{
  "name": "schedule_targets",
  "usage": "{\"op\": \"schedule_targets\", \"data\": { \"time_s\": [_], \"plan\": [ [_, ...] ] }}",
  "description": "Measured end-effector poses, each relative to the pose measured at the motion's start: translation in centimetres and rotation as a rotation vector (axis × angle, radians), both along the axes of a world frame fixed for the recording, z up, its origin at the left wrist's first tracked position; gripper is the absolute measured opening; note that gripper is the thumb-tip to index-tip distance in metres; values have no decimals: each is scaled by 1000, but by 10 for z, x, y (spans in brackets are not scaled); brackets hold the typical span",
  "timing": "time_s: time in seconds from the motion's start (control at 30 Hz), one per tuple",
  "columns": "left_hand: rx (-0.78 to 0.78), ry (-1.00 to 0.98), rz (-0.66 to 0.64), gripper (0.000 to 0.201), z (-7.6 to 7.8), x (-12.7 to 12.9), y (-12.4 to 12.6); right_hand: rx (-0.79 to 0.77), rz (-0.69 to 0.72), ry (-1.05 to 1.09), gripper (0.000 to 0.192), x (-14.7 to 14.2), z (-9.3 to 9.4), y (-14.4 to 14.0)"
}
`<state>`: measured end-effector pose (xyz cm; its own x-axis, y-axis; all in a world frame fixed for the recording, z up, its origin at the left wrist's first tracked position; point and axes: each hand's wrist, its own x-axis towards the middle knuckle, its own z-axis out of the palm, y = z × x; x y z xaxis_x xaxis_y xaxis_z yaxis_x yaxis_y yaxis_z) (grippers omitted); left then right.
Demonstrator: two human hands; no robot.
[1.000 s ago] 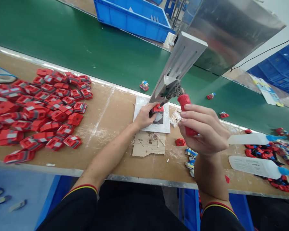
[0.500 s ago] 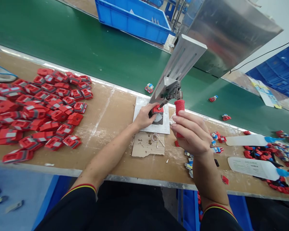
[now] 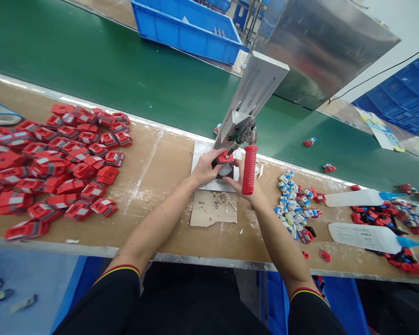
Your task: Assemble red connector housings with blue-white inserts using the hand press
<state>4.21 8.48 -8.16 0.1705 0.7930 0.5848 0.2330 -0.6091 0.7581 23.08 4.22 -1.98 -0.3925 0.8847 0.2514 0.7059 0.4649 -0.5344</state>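
Note:
A small hand press with a slanted metal column stands on a white base plate at the middle of the bench. My left hand pinches a red plastic part sitting under the press tip. The press's red handle hangs straight down. My right hand lies just behind and under that handle, its fingers reaching to the fixture beside the red part. The handle hides most of its fingers.
A large pile of red parts covers the bench to the left. Small blue, white and red pieces and two white bottles lie to the right. A cardboard scrap sits before the press. Behind run a green conveyor and blue bin.
My right hand swung the red handle from raised to hanging down, then slid in under it toward the part. The left hand stayed on the red part.

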Motion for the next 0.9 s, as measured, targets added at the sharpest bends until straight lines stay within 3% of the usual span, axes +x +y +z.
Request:
{"op": "schedule_targets", "data": {
  "time_s": [0.27, 0.57, 0.67, 0.8, 0.9],
  "plan": [
    [26, -11, 11, 49, 2, 0, 0, 21, -177, 111, 46, -14, -27, 22],
    [-30, 20, -13, 52, 3, -5, 1, -13, -143, 173, 54, -13, -37, 25],
    [-49, 18, -20, 53, 3, -7, 1, 35, -113, 223, 62, -2, -20, 13],
    [-78, 27, -2, 50, 4, -6, -1, 134, -92, 503, 51, 12, 26, -19],
    [-79, 33, 7, 49, 5, -6, -2, -101, 71, 637, 45, 6, 66, -46]
  ]
}}
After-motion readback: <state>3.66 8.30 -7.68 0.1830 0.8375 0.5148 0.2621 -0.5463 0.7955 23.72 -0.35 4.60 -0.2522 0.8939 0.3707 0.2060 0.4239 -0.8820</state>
